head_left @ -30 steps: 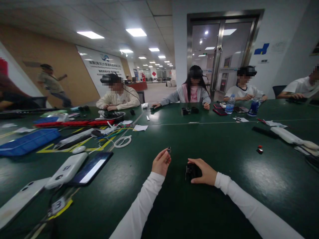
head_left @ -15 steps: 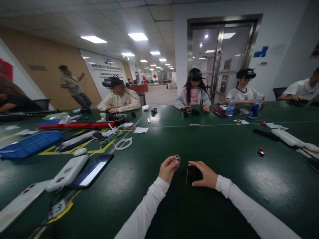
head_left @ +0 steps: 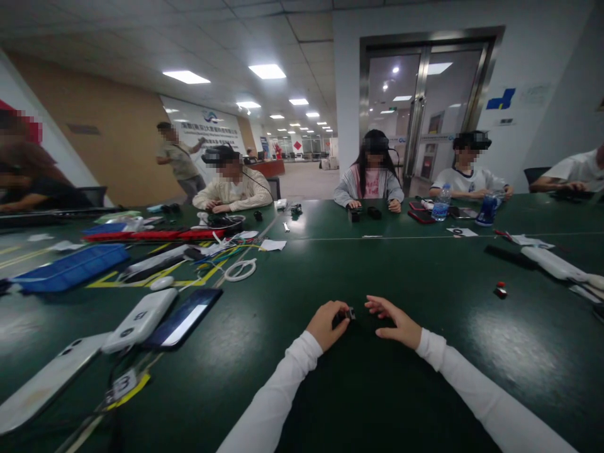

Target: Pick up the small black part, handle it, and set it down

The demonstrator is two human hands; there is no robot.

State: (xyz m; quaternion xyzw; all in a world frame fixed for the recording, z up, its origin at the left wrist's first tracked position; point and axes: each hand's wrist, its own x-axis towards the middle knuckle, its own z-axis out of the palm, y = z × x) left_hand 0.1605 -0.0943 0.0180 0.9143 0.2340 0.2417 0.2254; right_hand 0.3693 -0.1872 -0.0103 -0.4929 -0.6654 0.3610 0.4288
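Observation:
My left hand (head_left: 325, 324) is curled around a small dark block with a silvery end (head_left: 350, 313) that juts past the fingertips. Most of it is hidden by the fingers, so its kind does not show. Just to the right, my right hand (head_left: 397, 322) is open, its fingers spread and bent toward the left hand, with nothing visible in it. A narrow gap of dark green table (head_left: 292, 283) lies between the hands.
On the left lie a dark tablet-like device (head_left: 182, 319), white devices (head_left: 140, 321), a cable coil (head_left: 240, 270) and a blue tray (head_left: 70, 267). A small red and white item (head_left: 501, 289) lies right. Several people sit across, near a water bottle (head_left: 441, 203).
My right hand has let go of the black object and opened. My left hand has moved slightly right and down, its fingers now around a dark block. The view has turned slightly left.

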